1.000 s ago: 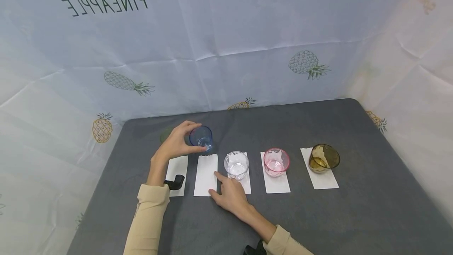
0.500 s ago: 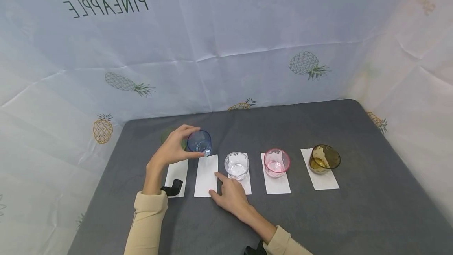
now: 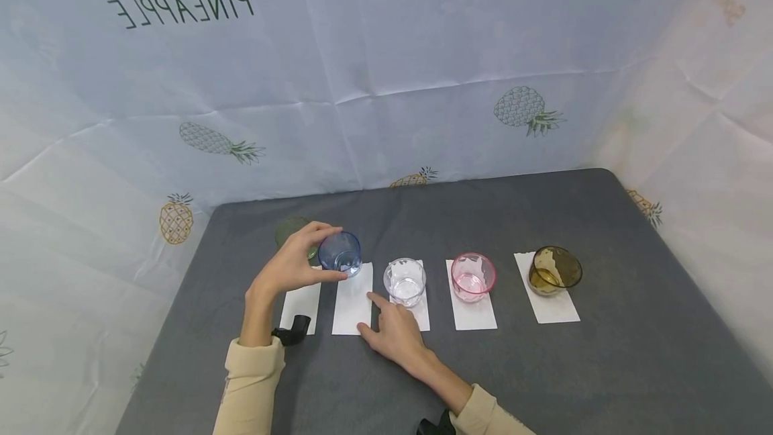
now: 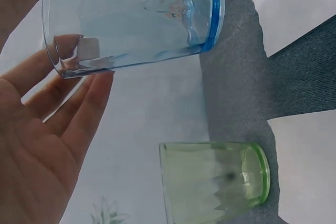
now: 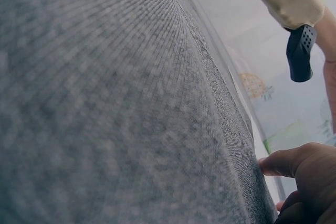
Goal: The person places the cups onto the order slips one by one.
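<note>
My left hand (image 3: 290, 266) holds a blue glass (image 3: 339, 252) between the thumb and fingers, above the back end of the second white paper slip (image 3: 349, 307) from the left. In the left wrist view the blue glass (image 4: 136, 19) is upright, with its base apart from the table. Behind the left hand, partly hidden, stands a green glass (image 3: 288, 228), just past the leftmost slip (image 3: 302, 297). My right hand (image 3: 395, 334) touches the right edge of the second slip with extended index finger and thumb. In front of that hand a clear glass (image 3: 404, 284) stands on a third slip.
Further right, a pink-rimmed glass (image 3: 472, 277) and an amber glass (image 3: 553, 270) each stand on a white slip. The grey tablecloth (image 3: 628, 354) reaches back to a pineapple-print curtain (image 3: 374, 52).
The left hand has brought the blue glass towards me and lower, from behind the second slip to over its back end. The right hand stays put.
</note>
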The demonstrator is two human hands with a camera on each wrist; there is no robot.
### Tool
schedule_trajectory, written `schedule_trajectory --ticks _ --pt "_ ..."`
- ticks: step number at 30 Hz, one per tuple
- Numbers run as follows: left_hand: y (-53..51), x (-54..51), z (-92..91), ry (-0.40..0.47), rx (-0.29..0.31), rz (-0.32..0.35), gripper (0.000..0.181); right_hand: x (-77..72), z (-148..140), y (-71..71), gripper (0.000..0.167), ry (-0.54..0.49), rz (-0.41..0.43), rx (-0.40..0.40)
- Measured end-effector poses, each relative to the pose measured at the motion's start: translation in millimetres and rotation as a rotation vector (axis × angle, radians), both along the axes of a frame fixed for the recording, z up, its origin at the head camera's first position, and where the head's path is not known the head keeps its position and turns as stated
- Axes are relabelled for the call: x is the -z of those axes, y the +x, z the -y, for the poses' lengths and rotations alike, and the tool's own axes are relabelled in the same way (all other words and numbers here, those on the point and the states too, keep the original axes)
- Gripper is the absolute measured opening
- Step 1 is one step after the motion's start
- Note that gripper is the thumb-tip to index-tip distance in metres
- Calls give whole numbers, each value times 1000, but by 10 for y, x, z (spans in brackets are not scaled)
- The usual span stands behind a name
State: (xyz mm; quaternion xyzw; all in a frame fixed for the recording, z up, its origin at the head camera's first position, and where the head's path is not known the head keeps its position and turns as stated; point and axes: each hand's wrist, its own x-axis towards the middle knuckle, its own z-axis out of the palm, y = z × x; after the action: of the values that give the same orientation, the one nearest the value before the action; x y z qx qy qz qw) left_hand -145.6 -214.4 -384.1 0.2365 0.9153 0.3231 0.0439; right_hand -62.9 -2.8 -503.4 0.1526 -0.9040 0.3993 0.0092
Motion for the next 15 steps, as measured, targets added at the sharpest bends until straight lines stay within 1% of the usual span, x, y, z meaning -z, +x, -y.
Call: schedule_trajectory --ticks 7,15 --pt "80 78 11 32 9 11 79 10 -7 -10 56 10 -8 2" --pt "162 170 10 38 8 14 79 13 -2 -8 55 10 -1 0"
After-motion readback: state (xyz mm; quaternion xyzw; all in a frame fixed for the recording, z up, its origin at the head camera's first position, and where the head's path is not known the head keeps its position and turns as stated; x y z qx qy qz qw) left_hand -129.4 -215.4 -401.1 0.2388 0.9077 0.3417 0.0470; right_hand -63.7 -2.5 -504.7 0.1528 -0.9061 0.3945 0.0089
